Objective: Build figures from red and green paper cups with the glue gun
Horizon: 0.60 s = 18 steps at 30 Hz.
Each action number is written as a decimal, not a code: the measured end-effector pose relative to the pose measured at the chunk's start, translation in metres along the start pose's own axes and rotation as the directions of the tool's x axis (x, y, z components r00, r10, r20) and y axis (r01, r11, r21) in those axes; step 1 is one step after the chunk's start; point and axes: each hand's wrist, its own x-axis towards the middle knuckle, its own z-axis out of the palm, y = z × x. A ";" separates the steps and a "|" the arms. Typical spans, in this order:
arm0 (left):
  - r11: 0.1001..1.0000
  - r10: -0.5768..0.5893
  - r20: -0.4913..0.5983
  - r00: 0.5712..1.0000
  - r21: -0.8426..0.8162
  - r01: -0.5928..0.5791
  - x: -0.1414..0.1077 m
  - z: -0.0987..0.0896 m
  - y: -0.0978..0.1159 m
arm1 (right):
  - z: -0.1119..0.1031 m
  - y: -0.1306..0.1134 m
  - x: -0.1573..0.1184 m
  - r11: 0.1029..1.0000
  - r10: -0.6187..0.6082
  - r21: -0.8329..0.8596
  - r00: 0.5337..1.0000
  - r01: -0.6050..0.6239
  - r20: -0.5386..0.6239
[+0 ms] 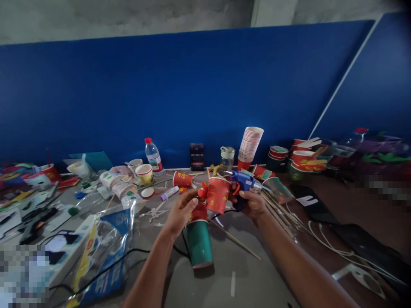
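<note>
A blue hot glue gun point(244, 180) is gripped in my right hand point(253, 203), its nozzle pointing left just above a red patterned paper cup point(218, 196). My left hand point(183, 208) is closed at the left side of that cup, beside a small red piece point(203, 189) at its edge. The left fingertips are partly hidden behind the cup. Directly below, a green paper cup point(199, 244) stands upside down on the table, with a red cup part point(197, 212) on top of it, partly covered by my left hand.
A tall stack of paper cups point(251, 143), a lidded glass jar point(227, 159) and a water bottle point(154, 158) line the blue partition point(192, 94). Wooden sticks point(279, 211) and white cables point(334, 244) lie right. A plastic package point(105, 248) and power strip point(72, 248) lie left.
</note>
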 end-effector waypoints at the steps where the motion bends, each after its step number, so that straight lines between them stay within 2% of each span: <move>1: 0.996 0.049 -0.055 0.997 0.083 -0.044 0.002 -0.003 -0.002 | -0.001 0.001 0.001 1.000 -0.001 0.002 1.000 0.001 -0.007; 4: 0.936 0.167 -0.190 0.968 0.340 -0.094 0.009 -0.016 -0.012 | -0.005 0.002 0.002 1.000 -0.007 0.012 1.000 0.007 -0.031; 7: 0.859 0.132 -0.169 0.977 0.511 -0.028 0.013 -0.025 -0.025 | -0.006 0.002 0.003 1.000 -0.005 0.023 0.999 0.006 -0.045; 11: 0.761 0.048 -0.085 0.995 0.648 0.019 0.013 -0.025 -0.030 | -0.005 0.002 0.004 0.999 0.003 0.035 0.998 -0.001 -0.055; 14: 0.781 0.030 -0.050 0.998 0.624 0.008 0.014 -0.024 -0.025 | -0.005 0.002 0.004 0.999 0.010 0.039 0.998 -0.007 -0.066; 18: 0.929 0.039 -0.129 0.991 0.371 0.011 0.015 -0.028 -0.018 | -0.008 0.000 0.006 0.999 0.000 0.038 0.996 0.004 -0.089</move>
